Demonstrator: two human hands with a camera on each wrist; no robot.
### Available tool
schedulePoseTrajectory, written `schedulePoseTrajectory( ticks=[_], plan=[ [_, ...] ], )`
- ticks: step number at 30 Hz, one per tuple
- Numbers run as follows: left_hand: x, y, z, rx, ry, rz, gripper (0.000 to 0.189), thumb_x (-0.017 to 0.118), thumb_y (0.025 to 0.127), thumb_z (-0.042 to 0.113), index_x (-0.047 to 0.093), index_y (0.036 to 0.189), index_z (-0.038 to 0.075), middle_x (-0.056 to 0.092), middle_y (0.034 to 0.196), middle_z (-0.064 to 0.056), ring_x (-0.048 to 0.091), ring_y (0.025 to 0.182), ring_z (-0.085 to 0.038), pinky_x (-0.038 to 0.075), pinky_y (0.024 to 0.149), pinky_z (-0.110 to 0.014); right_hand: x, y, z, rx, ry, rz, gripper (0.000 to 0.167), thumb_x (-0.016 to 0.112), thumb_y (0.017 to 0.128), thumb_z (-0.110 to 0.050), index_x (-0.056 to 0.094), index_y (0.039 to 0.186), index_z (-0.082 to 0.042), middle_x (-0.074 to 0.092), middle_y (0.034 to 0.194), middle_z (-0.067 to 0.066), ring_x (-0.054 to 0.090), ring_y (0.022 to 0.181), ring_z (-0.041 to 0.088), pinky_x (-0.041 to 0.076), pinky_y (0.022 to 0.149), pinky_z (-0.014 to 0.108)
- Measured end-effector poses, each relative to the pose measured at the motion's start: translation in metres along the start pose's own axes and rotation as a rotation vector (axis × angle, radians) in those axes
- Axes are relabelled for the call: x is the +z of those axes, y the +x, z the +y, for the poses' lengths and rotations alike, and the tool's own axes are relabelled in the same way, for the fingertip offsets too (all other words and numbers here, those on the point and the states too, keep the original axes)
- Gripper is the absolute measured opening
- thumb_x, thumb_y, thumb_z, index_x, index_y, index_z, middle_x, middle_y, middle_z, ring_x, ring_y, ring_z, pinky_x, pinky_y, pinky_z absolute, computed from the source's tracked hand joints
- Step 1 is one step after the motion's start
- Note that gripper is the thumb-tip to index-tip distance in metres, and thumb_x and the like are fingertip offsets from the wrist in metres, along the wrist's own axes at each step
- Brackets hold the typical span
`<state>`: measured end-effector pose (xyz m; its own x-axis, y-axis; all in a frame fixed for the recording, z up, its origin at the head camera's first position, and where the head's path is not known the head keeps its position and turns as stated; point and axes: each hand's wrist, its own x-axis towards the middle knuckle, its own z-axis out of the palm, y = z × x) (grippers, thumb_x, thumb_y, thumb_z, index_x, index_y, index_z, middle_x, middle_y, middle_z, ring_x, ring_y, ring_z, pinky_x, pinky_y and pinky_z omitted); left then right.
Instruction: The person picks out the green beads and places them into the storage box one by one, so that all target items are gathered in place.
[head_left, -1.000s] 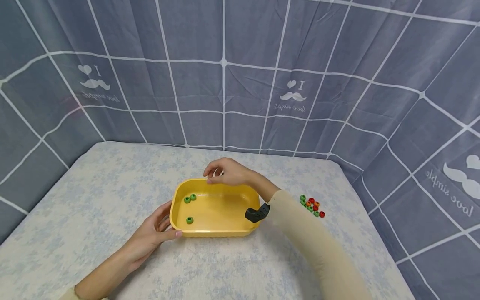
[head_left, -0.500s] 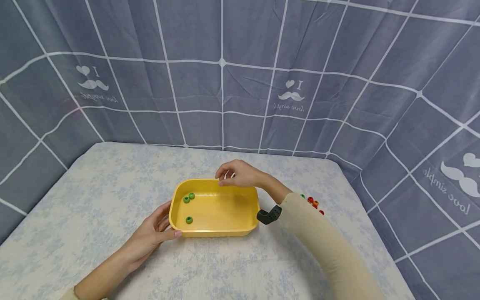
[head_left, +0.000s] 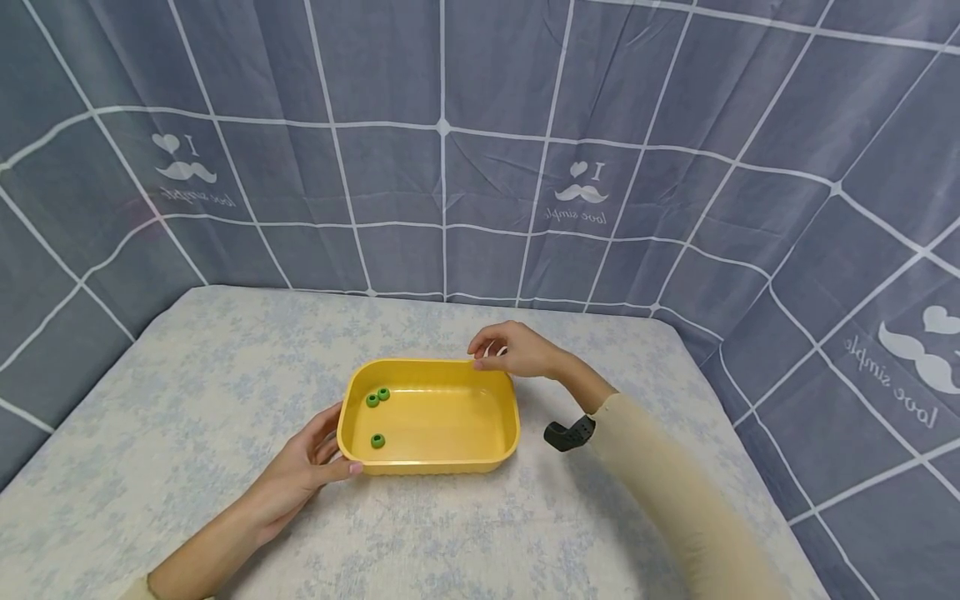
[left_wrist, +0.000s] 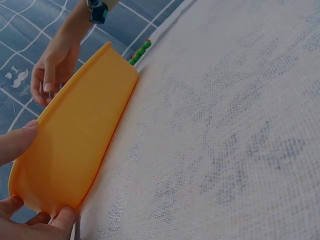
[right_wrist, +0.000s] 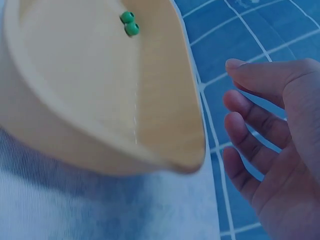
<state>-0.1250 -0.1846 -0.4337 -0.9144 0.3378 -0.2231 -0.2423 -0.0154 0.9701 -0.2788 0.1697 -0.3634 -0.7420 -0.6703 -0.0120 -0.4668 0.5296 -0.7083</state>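
Note:
A yellow plastic tub stands on the table with three green beads inside. One bead lies near the front left. The other two, an upper bead and a lower bead, lie together at the back left. My left hand grips the tub's left end, thumb at the rim and fingertips lower on the wall in the left wrist view. Beside the tub's back right rim is my right hand, fingers loosely curled. In the right wrist view that hand holds nothing and is apart from the tub.
Several green beads with a bit of red lie beyond the tub; the right sleeve hides them in the head view. A black device sits at the right wrist. Blue-grey curtain encloses the patterned tablecloth.
My right hand has moved right along the tub's back rim. Its sleeve now covers the bead pile at the right. The left hand, tub and three beads stay put.

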Motion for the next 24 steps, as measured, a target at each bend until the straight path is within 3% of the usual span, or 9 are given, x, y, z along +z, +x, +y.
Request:
schedulePoseTrajectory(
  ticks=[9, 17, 24],
  plan=[
    [0.000, 0.000, 0.000, 0.005, -0.001, 0.002, 0.100, 0.078, 0.093, 0.009, 0.011, 0.167, 0.011, 0.008, 0.171, -0.013, 0.020, 0.154, -0.037, 0.048, 0.102, -0.026, -0.015, -0.027, 0.019, 0.066, 0.017, 0.058, 0.019, 0.075, 0.097, -0.013, 0.075, 0.115, -0.007, 0.071, 0.102, 0.000, 0.064, 0.092, 0.021, 0.056, 0.090, 0.038],
    [0.000, 0.000, -0.001, 0.019, -0.001, -0.003, 0.099, 0.077, 0.094, 0.007, 0.010, 0.167, 0.010, 0.008, 0.171, -0.014, 0.020, 0.153, -0.038, 0.048, 0.101, -0.024, -0.030, -0.055, 0.035, 0.120, 0.034, 0.109, 0.019, 0.075, 0.097, -0.011, 0.074, 0.115, -0.007, 0.070, 0.114, 0.017, 0.063, 0.090, 0.023, 0.055, 0.089, 0.042],
    [0.000, 0.000, -0.001, 0.019, 0.000, -0.003, 0.098, 0.077, 0.094, 0.007, 0.011, 0.167, 0.010, 0.008, 0.171, -0.014, 0.019, 0.153, -0.038, 0.048, 0.100, -0.023, -0.038, -0.083, 0.048, 0.156, 0.021, 0.146, 0.019, 0.073, 0.098, -0.010, 0.073, 0.116, -0.005, 0.068, 0.116, 0.020, 0.064, 0.094, 0.025, 0.057, 0.079, 0.039]
  ],
)
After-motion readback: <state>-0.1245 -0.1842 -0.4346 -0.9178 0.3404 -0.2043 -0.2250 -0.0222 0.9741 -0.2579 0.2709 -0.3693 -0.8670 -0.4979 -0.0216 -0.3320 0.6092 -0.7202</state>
